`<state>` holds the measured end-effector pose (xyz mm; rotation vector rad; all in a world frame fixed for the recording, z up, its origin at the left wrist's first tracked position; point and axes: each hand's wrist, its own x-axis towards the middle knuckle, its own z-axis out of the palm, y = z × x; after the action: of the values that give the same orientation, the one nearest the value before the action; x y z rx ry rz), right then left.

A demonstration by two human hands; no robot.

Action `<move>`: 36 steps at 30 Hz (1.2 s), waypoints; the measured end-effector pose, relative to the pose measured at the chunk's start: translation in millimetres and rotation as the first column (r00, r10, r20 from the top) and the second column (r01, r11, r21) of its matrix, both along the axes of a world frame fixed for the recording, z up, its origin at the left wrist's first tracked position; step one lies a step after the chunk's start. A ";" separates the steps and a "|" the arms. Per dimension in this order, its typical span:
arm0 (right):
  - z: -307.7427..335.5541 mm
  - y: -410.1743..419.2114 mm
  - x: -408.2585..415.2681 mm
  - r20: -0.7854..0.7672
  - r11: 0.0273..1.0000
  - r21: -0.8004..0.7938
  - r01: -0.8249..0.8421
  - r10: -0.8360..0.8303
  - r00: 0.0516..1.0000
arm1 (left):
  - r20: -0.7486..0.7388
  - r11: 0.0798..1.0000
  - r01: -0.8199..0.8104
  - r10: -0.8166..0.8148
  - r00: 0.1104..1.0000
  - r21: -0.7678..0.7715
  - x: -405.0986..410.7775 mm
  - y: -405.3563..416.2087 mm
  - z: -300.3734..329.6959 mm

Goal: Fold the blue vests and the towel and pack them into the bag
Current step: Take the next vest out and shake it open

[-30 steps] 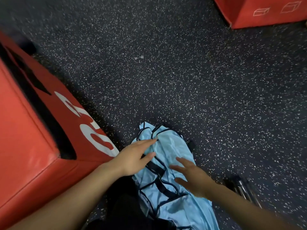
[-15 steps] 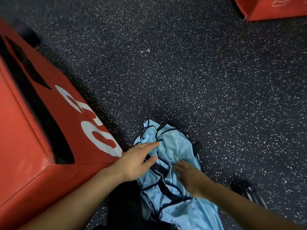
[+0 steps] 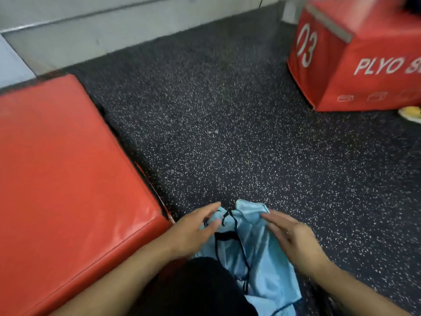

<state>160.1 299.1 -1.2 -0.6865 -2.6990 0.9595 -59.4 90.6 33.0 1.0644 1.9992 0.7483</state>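
Observation:
A light blue vest point(image 3: 255, 245) with black trim lies bunched on the speckled floor at the bottom centre, partly draped over my dark trouser leg point(image 3: 196, 290). My left hand point(image 3: 193, 231) rests on its left edge with the fingers stretched out flat. My right hand point(image 3: 289, 236) lies on its right side, fingers straight and spread over the cloth. Neither hand curls round the fabric. No towel or bag shows in the head view.
A big red padded box point(image 3: 63, 179) fills the left side, close to my left arm. A second red plyo box point(image 3: 355, 55) marked 03 stands at the far right. A yellow thing point(image 3: 410, 112) peeks in beside it. A grey wall point(image 3: 114, 26) runs along the back.
The view has tilted up, bringing the wall and the far red box into sight. Both hands have shifted toward the vest's top end, and the cloth looks more gathered there.

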 end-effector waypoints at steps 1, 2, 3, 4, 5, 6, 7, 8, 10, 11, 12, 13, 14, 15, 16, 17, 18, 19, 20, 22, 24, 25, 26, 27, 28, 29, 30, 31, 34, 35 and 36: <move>21.8 -0.4 -4.3 -0.045 1.000 0.008 -0.008 0.008 0.999 | 0.060 0.997 -0.060 0.056 0.997 0.052 -1.1 -2.9 16.2; 44.4 -1.7 -9.5 -0.082 1.000 0.022 -0.017 0.019 0.996 | 0.096 0.990 -0.106 0.097 0.991 0.091 -2.1 -6.5 33.2; 67.2 -3.6 -15.2 -0.115 0.999 0.044 -0.029 0.034 0.993 | 0.108 0.982 -0.140 0.127 0.986 0.124 -3.5 -10.6 51.4; 90.8 -6.8 -21.5 -0.146 0.997 0.068 -0.042 0.052 0.988 | 0.108 0.973 -0.167 0.151 0.983 0.157 -5.1 -15.4 69.6; 114.6 -11.0 -28.1 -0.180 0.995 0.089 -0.052 0.067 0.981 | 0.101 0.962 -0.184 0.167 0.981 0.201 -7.3 -20.8 87.6; 139.4 -16.3 -35.2 -0.217 0.994 0.098 -0.057 0.077 0.973 | 0.088 0.950 -0.196 0.180 0.980 0.243 -10.1 -27.0 105.2; 163.4 -21.2 -42.7 -0.258 0.993 0.096 -0.064 0.087 0.962 | 0.078 0.937 -0.205 0.191 0.979 0.283 -12.8 -33.2 124.7; 188.6 -27.2 -50.4 -0.298 0.992 0.096 -0.078 0.104 0.949 | 0.065 0.923 -0.215 0.206 0.977 0.318 -16.7 -39.9 144.2; 238.4 -41.0 -66.9 -0.373 0.983 0.135 -0.125 0.167 0.912 | 0.016 0.896 -0.220 0.232 0.973 0.387 -25.5 -53.9 184.1; 262.6 -48.9 -75.8 -0.402 0.975 0.163 -0.150 0.205 0.892 | -0.007 0.882 -0.215 0.241 0.971 0.420 -30.6 -61.8 204.7; 285.5 -57.1 -84.7 -0.425 0.967 0.186 -0.173 0.238 0.873 | -0.028 0.868 -0.210 0.249 0.968 0.449 -35.7 -70.3 225.5; 307.6 -65.7 -94.1 -0.446 0.958 0.211 -0.192 0.269 0.854 | -0.054 0.856 -0.201 0.257 0.965 0.476 -40.3 -79.9 247.3; 330.3 -75.9 -104.1 -0.461 0.948 0.237 -0.211 0.301 0.835 | -0.081 0.842 -0.198 0.274 0.958 0.503 -45.6 -90.5 268.2; 351.4 -85.7 -115.4 -0.475 0.940 0.255 -0.225 0.325 0.818 | -0.106 0.826 -0.196 0.294 0.950 0.529 -51.9 -101.9 289.7; 372.1 -97.1 -127.2 -0.493 0.933 0.266 -0.242 0.347 0.798 | -0.126 0.806 -0.201 0.321 0.939 0.557 -58.7 -114.5 311.5; 391.8 -109.0 -140.5 -0.509 0.924 0.278 -0.263 0.374 0.776 | -0.147 0.785 -0.204 0.350 0.925 0.585 -65.2 -128.4 333.6; 411.4 -122.1 -152.4 -0.524 0.915 0.284 -0.286 0.398 0.753 | -0.172 0.767 -0.209 0.383 0.908 0.607 -70.9 -142.7 354.9; 428.0 -135.8 -163.2 -0.543 0.906 0.286 -0.311 0.421 0.726 | -0.187 0.748 -0.214 0.413 0.892 0.628 -76.0 -157.6 372.7; 450.0 -157.8 -179.4 -0.570 0.893 0.278 -0.353 0.449 0.688 | -0.214 0.732 -0.220 0.449 0.867 0.644 -82.6 -183.8 396.2; 473.9 -179.9 -197.7 -0.612 0.887 0.193 -0.420 0.443 0.655 | -0.264 0.737 -0.228 0.486 0.833 0.636 -90.0 -212.3 421.8; 500.6 -215.7 -217.5 -0.654 0.859 0.102 -0.502 0.438 0.617 | -0.318 0.743 -0.255 0.533 0.784 0.619 -94.0 -256.9 447.2; 511.2 -232.5 -227.1 -0.670 0.843 0.050 -0.536 0.426 0.607 | -0.342 0.737 -0.263 0.559 0.755 0.622 -96.2 -277.7 457.0; 521.4 -249.6 -235.4 -0.685 0.819 0.001 -0.573 0.418 0.597 | -0.371 0.730 -0.271 0.587 0.720 0.627 -97.1 -297.1 465.8; 530.6 -265.8 -242.9 -0.698 0.789 -0.053 -0.612 0.410 0.588 | -0.388 0.718 -0.287 0.616 0.685 0.634 -97.7 -314.8 473.1; 538.1 -281.6 -249.6 -0.707 0.755 -0.088 -0.650 0.412 0.575 | -0.391 0.703 -0.304 0.643 0.658 0.643 -97.7 -331.8 479.2; 544.3 -297.1 -255.8 -0.711 0.724 -0.116 -0.680 0.417 0.566 | -0.388 0.685 -0.324 0.669 0.633 0.652 -97.6 -347.7 483.8; 548.7 -311.6 -261.2 -0.712 0.699 -0.129 -0.703 0.428 0.557 | -0.383 0.670 -0.344 0.691 0.612 0.658 -97.7 -363.0 487.2; 551.4 -325.4 -266.4 -0.712 0.677 -0.139 -0.723 0.439 0.548 | -0.380 0.661 -0.360 0.705 0.598 0.659 -96.9 -377.8 489.5; 553.5 -361.1 -281.6 -0.698 0.631 -0.154 -0.761 0.475 0.535 | -0.375 0.648 -0.385 0.725 0.578 0.658 -96.8 -417.8 495.0; 552.4 -371.9 -286.9 -0.690 0.617 -0.164 -0.770 0.486 0.536 | -0.377 0.645 -0.385 0.728 0.572 0.660 -97.6 -429.3 495.7; 550.5 -381.3 -292.2 -0.685 0.604 -0.176 -0.777 0.492 0.538 | -0.378 0.642 -0.385 0.731 0.568 0.663 -99.2 -438.9 495.6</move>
<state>-132.2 -82.2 549.3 0.6247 -2.1212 1.6878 -158.7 -348.3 528.6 0.9949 2.9179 1.5263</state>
